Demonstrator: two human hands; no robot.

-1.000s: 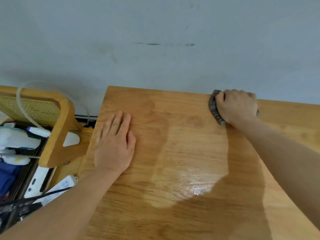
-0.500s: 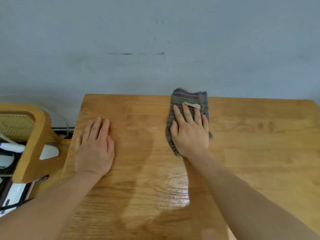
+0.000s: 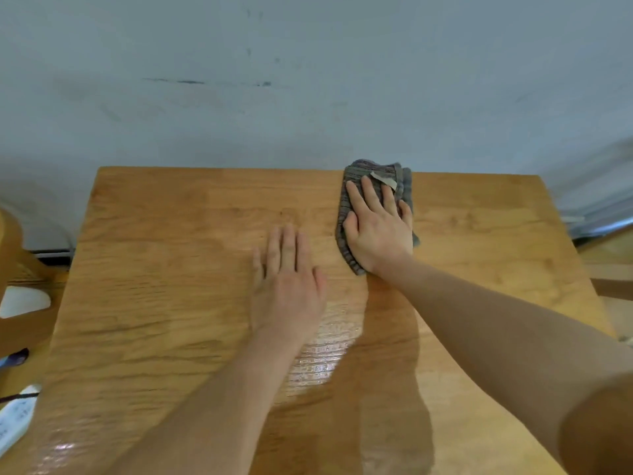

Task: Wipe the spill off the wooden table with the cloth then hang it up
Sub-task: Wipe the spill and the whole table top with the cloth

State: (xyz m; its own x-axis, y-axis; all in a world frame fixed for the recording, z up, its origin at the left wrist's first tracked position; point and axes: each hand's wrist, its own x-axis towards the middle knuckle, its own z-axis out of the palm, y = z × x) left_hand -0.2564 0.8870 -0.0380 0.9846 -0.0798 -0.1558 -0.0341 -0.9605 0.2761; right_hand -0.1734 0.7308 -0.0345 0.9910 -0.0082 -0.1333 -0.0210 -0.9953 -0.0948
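Observation:
A grey striped cloth (image 3: 349,176) with a pale label lies folded near the far edge of the wooden table (image 3: 154,269). My right hand (image 3: 376,228) presses flat on the cloth, fingers spread over it. My left hand (image 3: 287,279) rests palm down on bare wood just left of the cloth, holding nothing. A shiny wet patch (image 3: 322,361) glistens on the table in front of my left wrist. Another gleam (image 3: 61,447) shows near the front left corner.
A grey wall (image 3: 308,80) rises right behind the table's far edge. A wooden chair (image 3: 13,248) stands at the left, with white items (image 3: 17,416) and a cable below it. A metal rail (image 3: 599,214) shows at the far right.
My left hand has slid right from near the table's left edge to beside the cloth. My right hand went from gripping the bunched cloth to pressing it flat. The view shifted.

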